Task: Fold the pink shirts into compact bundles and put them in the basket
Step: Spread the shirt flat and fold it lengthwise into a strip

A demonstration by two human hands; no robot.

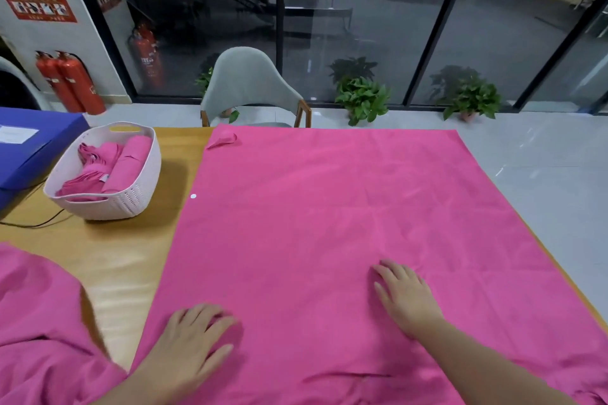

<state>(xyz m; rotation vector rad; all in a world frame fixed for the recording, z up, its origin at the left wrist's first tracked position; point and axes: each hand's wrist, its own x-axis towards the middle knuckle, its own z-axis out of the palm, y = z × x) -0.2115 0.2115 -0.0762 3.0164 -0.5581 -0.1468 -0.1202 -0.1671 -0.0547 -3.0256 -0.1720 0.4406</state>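
Lying flat under both hands (408, 296): shirt (329, 207)

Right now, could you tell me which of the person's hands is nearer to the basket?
Left. The left hand lies on the shirt's near-left part, below the basket; the right hand rests farther right.

One head-worn wide-angle camera supplies the only view. It looks forward and down across the table (108, 273) from the near edge. Both hands sit close under the lens: left hand (194, 344) at 7 o'clock, right hand (406, 297) at 5 o'clock. The basket (131, 204) lies at 10 o'clock, the chair (250, 82) at 12 o'clock beyond the far edge.
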